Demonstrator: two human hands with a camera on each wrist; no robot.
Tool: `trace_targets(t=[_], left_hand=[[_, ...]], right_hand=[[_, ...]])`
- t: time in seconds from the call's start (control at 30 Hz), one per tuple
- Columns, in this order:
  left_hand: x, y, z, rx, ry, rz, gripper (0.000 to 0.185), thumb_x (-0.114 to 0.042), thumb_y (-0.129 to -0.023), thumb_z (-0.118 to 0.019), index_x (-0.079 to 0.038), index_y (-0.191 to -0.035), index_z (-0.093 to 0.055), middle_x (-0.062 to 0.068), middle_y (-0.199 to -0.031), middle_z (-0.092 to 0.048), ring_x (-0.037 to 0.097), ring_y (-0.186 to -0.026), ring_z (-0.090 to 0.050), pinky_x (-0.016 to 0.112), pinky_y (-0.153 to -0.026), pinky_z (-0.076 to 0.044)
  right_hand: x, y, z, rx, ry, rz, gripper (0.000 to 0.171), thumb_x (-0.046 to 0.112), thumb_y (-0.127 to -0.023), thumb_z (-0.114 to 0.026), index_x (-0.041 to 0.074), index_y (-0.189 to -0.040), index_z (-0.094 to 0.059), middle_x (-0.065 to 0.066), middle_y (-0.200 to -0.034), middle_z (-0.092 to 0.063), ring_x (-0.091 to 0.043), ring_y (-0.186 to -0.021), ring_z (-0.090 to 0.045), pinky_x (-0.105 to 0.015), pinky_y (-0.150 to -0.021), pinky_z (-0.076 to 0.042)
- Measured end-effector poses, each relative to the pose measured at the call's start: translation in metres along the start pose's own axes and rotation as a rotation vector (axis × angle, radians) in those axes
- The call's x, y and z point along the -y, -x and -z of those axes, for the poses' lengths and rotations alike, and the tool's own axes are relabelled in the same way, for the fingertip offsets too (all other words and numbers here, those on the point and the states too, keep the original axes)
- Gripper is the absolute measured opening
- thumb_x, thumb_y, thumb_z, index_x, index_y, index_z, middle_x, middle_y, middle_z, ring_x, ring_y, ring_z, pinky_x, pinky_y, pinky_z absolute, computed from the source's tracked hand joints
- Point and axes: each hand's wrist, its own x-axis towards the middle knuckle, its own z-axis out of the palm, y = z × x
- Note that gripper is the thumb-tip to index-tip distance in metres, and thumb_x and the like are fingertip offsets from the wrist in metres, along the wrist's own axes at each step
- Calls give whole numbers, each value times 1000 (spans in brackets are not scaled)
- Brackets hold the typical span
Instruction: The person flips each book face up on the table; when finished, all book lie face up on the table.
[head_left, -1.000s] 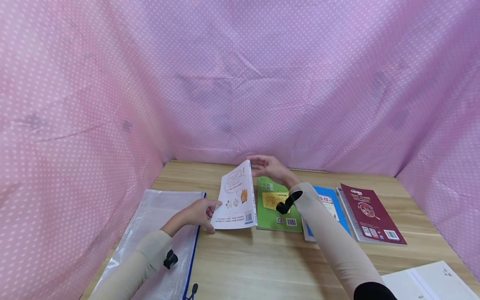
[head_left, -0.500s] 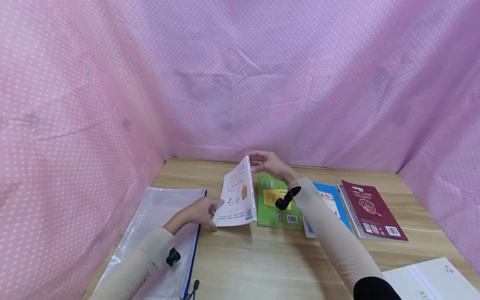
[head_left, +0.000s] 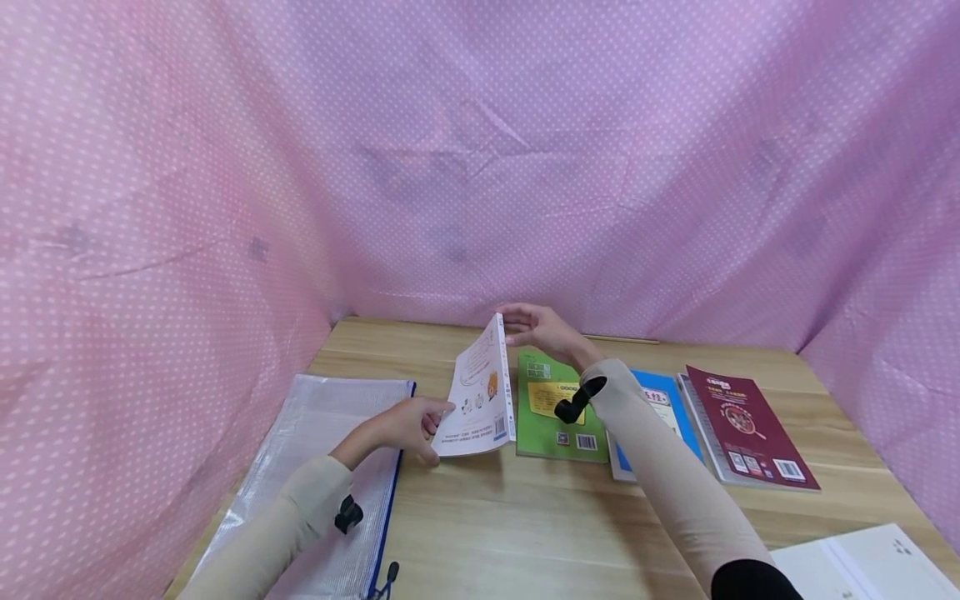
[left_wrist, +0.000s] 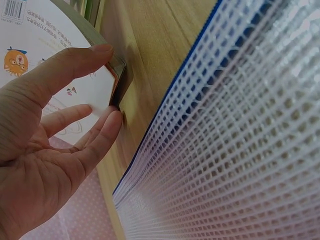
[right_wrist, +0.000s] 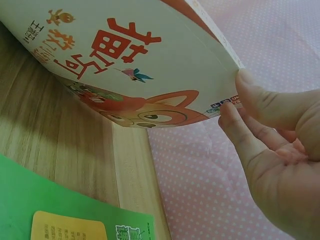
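Observation:
A white paperback book [head_left: 480, 400] with cartoon animals on its back stands tilted over the table, spine side raised to the right. At its near left corner my left hand [head_left: 408, 427] pinches it, thumb on the back cover and fingertips at the edge in the left wrist view. My right hand [head_left: 551, 335] holds the top end of the spine between thumb and fingers. Its front cover [right_wrist: 150, 65], with red lettering and an orange cartoon face, shows in the right wrist view. Right of it lies a green book [head_left: 551, 429], partly behind my right hand and wrist.
A clear mesh zip pouch [head_left: 330, 467] with a blue edge lies at the left under my forearm. Further right are a blue book [head_left: 660, 408] and a maroon book [head_left: 738, 421]. A pale open notebook [head_left: 862, 567] lies at the front right. Pink dotted cloth [head_left: 480, 167] walls the table.
The white book has tipped a little more upright, and its left edge has shifted slightly right with my left hand. Both hands keep their hold on it.

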Motion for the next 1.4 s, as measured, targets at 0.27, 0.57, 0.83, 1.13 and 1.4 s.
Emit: trace_targets(t=[0.27,0.57,0.83,1.13,1.4], left_hand=[[1,0,0,10,11,8,92,-5,-64,-94,-1,-146,-52,9,-106,-59,20,-95,-58,33,-84,-52],[1,-2,-1,6,8,15,94,-8,-65,-94,-4,-148,-51,7,-107,-59,17,-95,-58,28,-82,-51],[0,-4,-5,25,43,-56,95,-5,-65,-93,1,-149,-48,9,-109,-61,18,-96,-61,26,-82,-55],[-1,-5,-7,26,71,-74,95,-5,-68,-92,3,-150,-46,12,-109,-62,19,-96,-62,26,-83,-56],[4,-6,-12,13,143,-88,95,-2,-67,-92,4,-150,-45,11,-108,-63,18,-94,-62,28,-85,-56]], right_hand=[[0,-1,-1,-6,-22,-6,64,-10,-91,-62,2,-151,-41,-18,-156,-45,-35,-146,-42,-41,-117,-42],[3,-3,-1,-22,17,7,64,-8,-91,-65,1,-150,-42,-19,-154,-48,-35,-144,-45,-44,-117,-41],[12,-2,-3,-17,81,16,61,-3,-92,-67,-1,-149,-44,-18,-152,-50,-34,-143,-47,-45,-118,-39],[15,-4,-2,-14,64,19,58,-7,-92,-64,-4,-146,-44,-24,-152,-48,-36,-143,-46,-47,-119,-38],[15,-7,0,-39,77,-3,54,-2,-93,-67,2,-144,-49,-18,-147,-54,-33,-140,-49,-45,-118,-40]])
